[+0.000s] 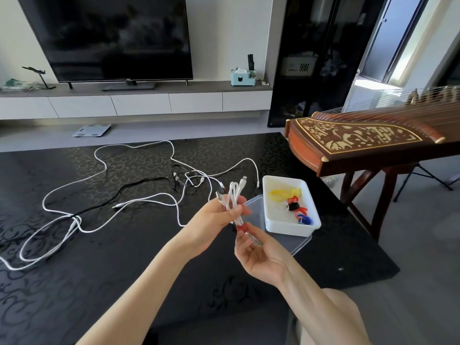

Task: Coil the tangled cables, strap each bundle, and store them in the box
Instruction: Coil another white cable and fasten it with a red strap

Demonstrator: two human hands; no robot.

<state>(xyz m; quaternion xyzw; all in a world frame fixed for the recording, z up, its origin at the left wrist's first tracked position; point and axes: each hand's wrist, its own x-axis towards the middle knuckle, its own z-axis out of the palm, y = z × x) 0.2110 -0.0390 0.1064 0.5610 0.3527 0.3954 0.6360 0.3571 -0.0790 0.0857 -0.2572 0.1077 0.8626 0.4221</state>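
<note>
Head view. The left hand (pixel 219 217) grips a coiled white cable bundle (pixel 234 195) at mid-length, fingers curled round the loops. The right hand (pixel 258 255) sits below it, palm up, fingertips pinching at the red strap (pixel 242 227) wrapped round the lower part of the bundle. The bundle is held in the air above the worktop (pixel 124 270), just beside the white box (pixel 291 229), which already holds coloured straps (pixel 283 194).

Hazards:
- The strap may not be fully closed. If either grip slackens, the loops are likely to spring apart.
- The two connector ends stand free at the top and could snag on the box rim when the bundle is stored.
- The remaining tangled cables (pixel 112 195) lie well apart to the left. It is not clear whether any strand links them to the bundle; if one does, it would drag.

Orientation: the long axis runs from the strapped lower end up and away from the person, nearly upright. The connectors point upward.
</note>
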